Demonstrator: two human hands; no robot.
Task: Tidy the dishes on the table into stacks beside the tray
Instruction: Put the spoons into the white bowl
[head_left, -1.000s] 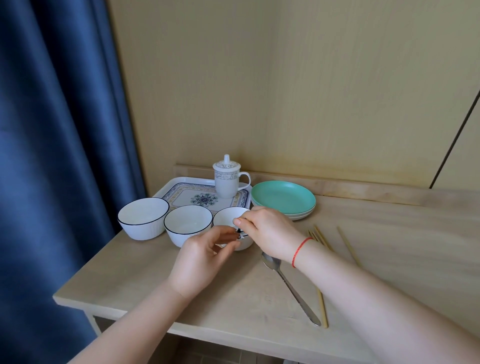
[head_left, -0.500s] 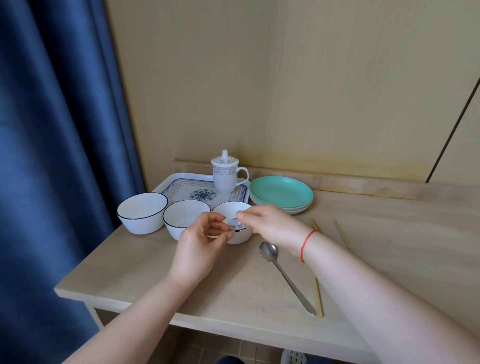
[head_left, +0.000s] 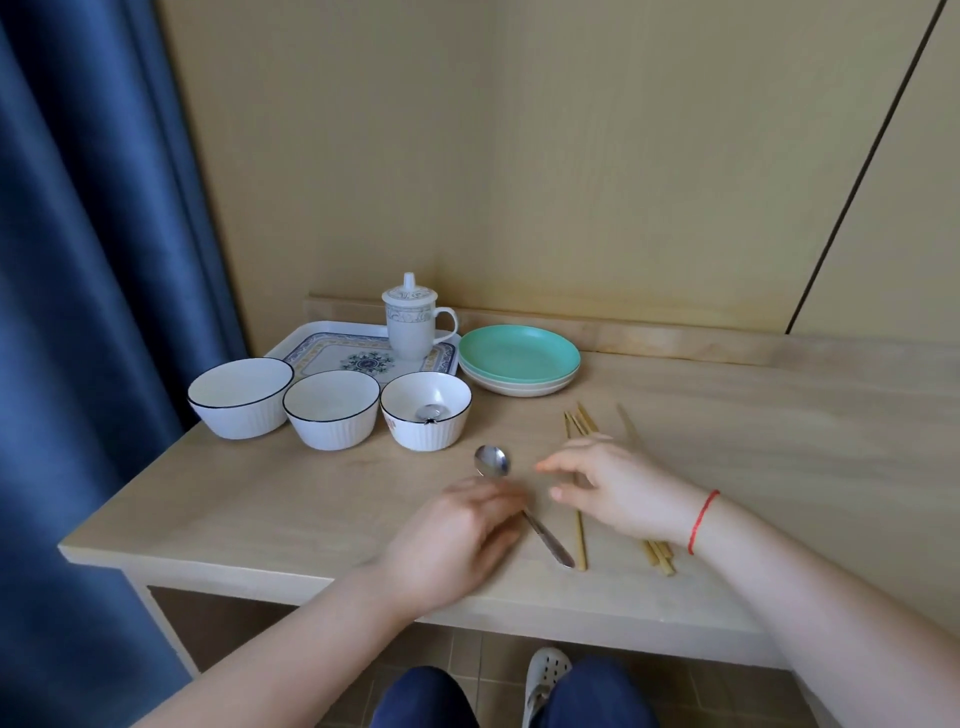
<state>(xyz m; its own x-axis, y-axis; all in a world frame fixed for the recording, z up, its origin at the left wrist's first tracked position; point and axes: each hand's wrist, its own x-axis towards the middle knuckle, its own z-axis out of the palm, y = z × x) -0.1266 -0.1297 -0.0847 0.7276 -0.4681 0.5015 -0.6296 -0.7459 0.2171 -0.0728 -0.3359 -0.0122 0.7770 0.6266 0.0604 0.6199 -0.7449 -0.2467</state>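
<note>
Your left hand (head_left: 457, 525) is hovering loose over the spoon (head_left: 492, 461), handle running toward you; right hand (head_left: 621, 488) floating empty beside it

Both hands pulled back from the small bowl (head_left: 426, 410) at centre frame toward the lower middle. Left hand (head_left: 457, 535) now blurred, lying over the handle of the long spoon (head_left: 493, 462) on the table (head_left: 260, 499), fingers loose, no grip visible. Right hand (head_left: 618, 488) dropped onto the chopsticks (head_left: 579, 535), fingers spread and empty. Small metal spoon (head_left: 430, 413) left resting inside the small bowl, previously pinched between the fingertips at its rim. Bowl interior uncovered, earlier partly hidden.
</note>
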